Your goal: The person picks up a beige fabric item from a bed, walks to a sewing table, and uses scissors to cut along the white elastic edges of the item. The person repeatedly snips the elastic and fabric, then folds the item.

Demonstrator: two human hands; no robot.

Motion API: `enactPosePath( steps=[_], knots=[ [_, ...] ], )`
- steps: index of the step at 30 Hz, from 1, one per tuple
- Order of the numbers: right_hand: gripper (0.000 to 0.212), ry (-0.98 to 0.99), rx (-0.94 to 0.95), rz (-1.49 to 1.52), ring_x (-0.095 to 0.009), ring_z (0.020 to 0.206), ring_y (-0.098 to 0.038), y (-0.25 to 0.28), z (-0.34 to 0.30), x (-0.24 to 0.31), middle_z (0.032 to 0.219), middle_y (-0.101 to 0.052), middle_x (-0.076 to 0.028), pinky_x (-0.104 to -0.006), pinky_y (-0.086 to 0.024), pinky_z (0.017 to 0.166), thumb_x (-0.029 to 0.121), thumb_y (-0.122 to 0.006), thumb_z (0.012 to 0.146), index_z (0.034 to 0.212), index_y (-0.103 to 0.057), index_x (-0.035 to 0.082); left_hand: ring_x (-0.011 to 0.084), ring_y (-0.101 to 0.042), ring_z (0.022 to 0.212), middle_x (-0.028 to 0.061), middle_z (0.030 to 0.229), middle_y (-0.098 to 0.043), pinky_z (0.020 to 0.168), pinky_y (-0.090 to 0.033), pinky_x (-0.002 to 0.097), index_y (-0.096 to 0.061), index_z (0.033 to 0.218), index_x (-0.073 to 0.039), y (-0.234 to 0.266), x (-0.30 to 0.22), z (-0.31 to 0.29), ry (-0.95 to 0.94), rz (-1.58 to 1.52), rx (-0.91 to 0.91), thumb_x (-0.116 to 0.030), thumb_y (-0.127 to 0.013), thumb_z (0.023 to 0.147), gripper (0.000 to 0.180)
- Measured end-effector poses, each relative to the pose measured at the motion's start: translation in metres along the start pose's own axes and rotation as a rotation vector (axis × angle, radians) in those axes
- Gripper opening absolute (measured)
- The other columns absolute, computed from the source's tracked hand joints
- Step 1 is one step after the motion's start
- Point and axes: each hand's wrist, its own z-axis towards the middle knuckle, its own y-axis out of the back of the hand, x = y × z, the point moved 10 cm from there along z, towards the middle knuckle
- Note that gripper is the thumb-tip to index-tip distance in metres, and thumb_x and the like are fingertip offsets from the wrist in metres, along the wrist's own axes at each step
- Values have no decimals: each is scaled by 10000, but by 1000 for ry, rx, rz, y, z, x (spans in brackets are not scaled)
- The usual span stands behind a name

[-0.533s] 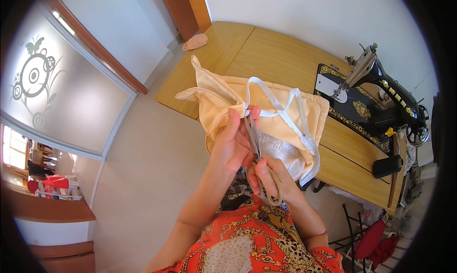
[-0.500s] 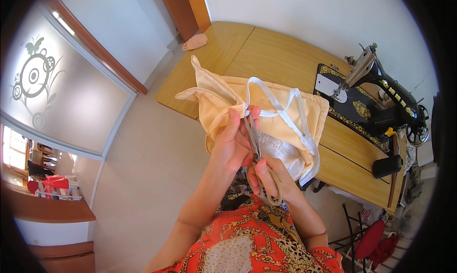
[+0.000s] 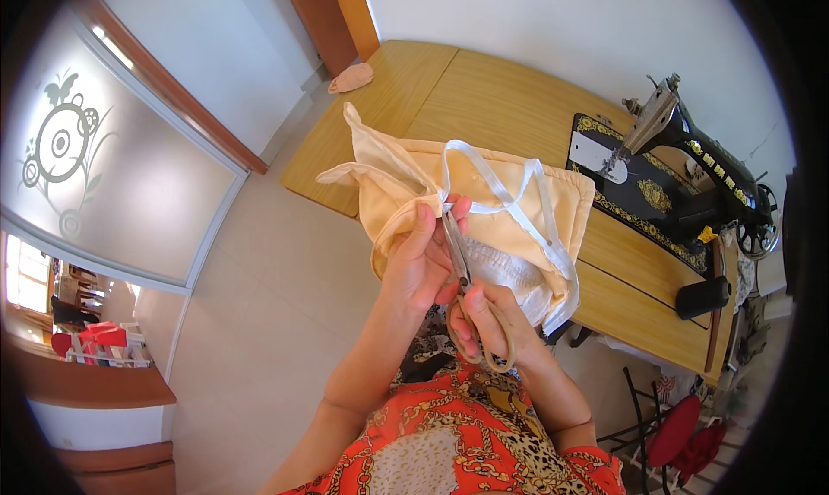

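Observation:
My left hand (image 3: pixel 420 257) is closed on the edge of a pale yellow cloth piece (image 3: pixel 490 180), pinching it where a white ribbon (image 3: pixel 509 203) meets the hem. From that spot the ribbon loops over the cloth and runs down its right side. In my right hand (image 3: pixel 494 318) is a pair of scissors (image 3: pixel 458 249) with tan handles, fingers through the loops. Their blades point up beside my left fingers, with the tips at the ribbon's base. Whether the ribbon lies between the blades is hard to see. Gathered whitish fabric (image 3: pixel 505 275) shows under the yellow cloth.
Behind the cloth is a wooden table (image 3: pixel 509 89) bearing a black sewing machine (image 3: pixel 682 162) on the right. A black thread spool (image 3: pixel 703 298) lies near its right edge, and a small pinkish cloth item (image 3: pixel 351 78) at the far left corner. A red-seated chair (image 3: pixel 673 430) stands lower right.
The scissor blades look closer together than before, their tips still by the ribbon's base. Both hands keep nearly the same place and hold.

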Motion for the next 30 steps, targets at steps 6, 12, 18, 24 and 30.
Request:
enactPosePath(
  steps=[6, 12, 18, 24, 30],
  knots=[
    [444, -13, -29, -35, -55, 381, -395, 2, 0, -2, 523, -414, 9, -194, -318, 355, 383, -373, 934, 901, -484, -45, 157, -555, 1000, 131, 1081, -587, 872, -449, 272, -515, 1113, -12, 3, -5, -1, -61, 100, -78, -321, -545, 862, 399],
    [438, -18, -40, -50, -50, 381, -393, 4, 0, -5, 523, -421, 16, -191, -304, 352, 374, -381, 933, 929, -490, -51, 170, -601, 925, 137, 1059, -599, 821, -511, 272, -490, 1137, 7, 2, -6, -1, -67, 28, -83, -259, -511, 886, 367],
    [442, 44, -46, -125, -43, 397, -392, 5, 1, -2, 524, -421, 28, -188, -296, 372, 418, -397, 917, 963, -504, -9, 167, -602, 922, 133, 1067, -596, 819, -506, 269, -491, 1141, 3, 3, -7, -1, -67, 65, -65, -282, -507, 888, 382],
    [391, 150, -123, -297, -136, 470, -463, 11, 2, 3, 561, -476, -37, -271, -369, 458, 377, -451, 899, 923, -527, -6, 220, -533, 1067, 132, 1107, -561, 896, -444, 306, -509, 1109, 16, 6, -9, -2, -105, 136, -106, -302, -536, 873, 398],
    [450, 191, -212, -504, -53, 463, -429, 15, -1, 14, 519, -432, 21, -218, -326, 416, 437, -439, 899, 914, -542, 0, 228, -542, 1054, 115, 1083, -571, 890, -444, 309, -529, 1084, 12, -1, -14, -3, -165, 233, -70, -305, -532, 877, 378]
  ],
)
